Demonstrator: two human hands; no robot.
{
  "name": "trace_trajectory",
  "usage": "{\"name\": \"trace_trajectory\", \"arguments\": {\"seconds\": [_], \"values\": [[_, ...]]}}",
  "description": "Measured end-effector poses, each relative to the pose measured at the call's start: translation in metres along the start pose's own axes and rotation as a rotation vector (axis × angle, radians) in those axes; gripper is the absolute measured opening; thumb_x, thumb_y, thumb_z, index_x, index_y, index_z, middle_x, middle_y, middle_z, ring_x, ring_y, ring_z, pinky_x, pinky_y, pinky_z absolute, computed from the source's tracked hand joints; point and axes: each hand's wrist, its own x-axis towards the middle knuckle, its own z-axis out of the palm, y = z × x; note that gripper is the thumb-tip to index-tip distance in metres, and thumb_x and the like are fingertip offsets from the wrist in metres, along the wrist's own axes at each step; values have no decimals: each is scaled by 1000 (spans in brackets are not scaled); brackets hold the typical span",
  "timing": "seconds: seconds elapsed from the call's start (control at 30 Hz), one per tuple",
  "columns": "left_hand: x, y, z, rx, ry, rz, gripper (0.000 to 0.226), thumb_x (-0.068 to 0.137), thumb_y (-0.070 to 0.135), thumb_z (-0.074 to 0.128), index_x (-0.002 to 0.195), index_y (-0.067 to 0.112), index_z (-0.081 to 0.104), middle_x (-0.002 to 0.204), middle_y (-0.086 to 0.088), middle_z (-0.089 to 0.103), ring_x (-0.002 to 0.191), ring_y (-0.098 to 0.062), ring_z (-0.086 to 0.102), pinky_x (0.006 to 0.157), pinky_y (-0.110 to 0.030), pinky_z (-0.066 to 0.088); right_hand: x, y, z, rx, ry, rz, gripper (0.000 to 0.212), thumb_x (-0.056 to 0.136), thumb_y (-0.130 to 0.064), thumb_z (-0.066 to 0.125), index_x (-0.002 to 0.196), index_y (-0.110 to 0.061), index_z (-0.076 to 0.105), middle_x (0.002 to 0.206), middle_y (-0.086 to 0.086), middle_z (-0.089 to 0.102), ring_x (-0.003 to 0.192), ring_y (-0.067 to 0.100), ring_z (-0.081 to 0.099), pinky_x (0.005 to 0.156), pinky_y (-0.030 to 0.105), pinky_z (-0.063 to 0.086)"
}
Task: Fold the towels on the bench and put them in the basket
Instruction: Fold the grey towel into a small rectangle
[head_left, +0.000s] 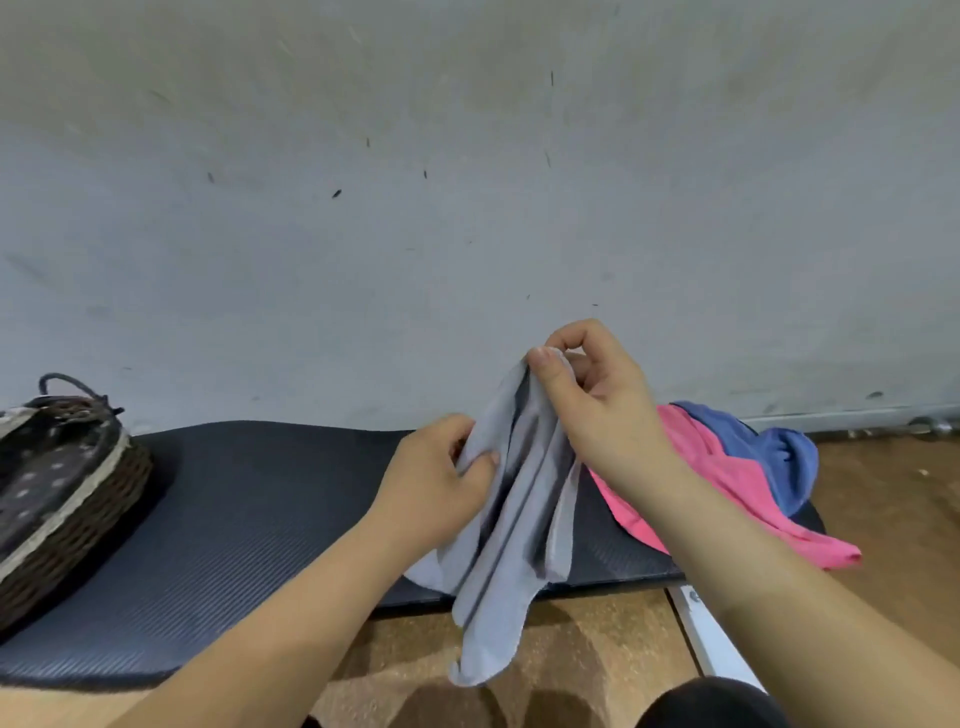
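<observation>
A light grey towel (511, 525) hangs crumpled in the air above the bench's front edge. My right hand (592, 395) pinches its top corner between thumb and fingers. Lower and to the left, my left hand (441, 478) grips a fold along the towel's left side. The bench (260, 509) is covered with a dark ribbed mat. A pink towel (711, 478) and a blue towel (769, 457) lie bunched together at the bench's right end. The wicker basket (67, 493), lined with dotted dark cloth, stands at the left end.
A pale wall (467, 182) rises right behind the bench. Brown floor (597, 649) shows in front and to the right. A white bar (711, 639) runs along the floor at lower right, beside my dark-clad knee (711, 706).
</observation>
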Motion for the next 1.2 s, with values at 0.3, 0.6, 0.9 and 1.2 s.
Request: {"name": "trace_trajectory", "arguments": {"seconds": [0.3,0.6,0.9,1.2], "values": [[29,-63,-36,-117,-74,-164,30,86,24,80,78,12,54,62,-7,58,54,-6,43,52,-17,35,37,74,26,-229,-11,100,15,103,-22,61,92,-12,56,76,10,54,64,8,44,58,20,38],[-20,-62,-113,168,26,-106,33,79,36,81,66,19,55,56,12,53,51,-4,43,51,-19,33,19,63,29,-312,55,30,16,103,-27,58,92,-17,53,65,-21,50,59,1,46,57,17,36],[-85,-25,-182,459,335,-106,51,76,60,81,65,17,56,57,3,60,58,-18,59,51,-32,44,-28,-5,-7,-451,188,41,20,104,-40,50,92,-25,48,74,-2,58,74,24,56,68,40,44],[-106,-62,-203,568,277,-84,35,75,53,55,66,19,52,59,2,59,63,-18,58,53,-29,39,-34,-1,29,-702,200,-18,22,97,-44,54,86,-24,54,81,-6,63,79,24,58,67,36,43]]}}
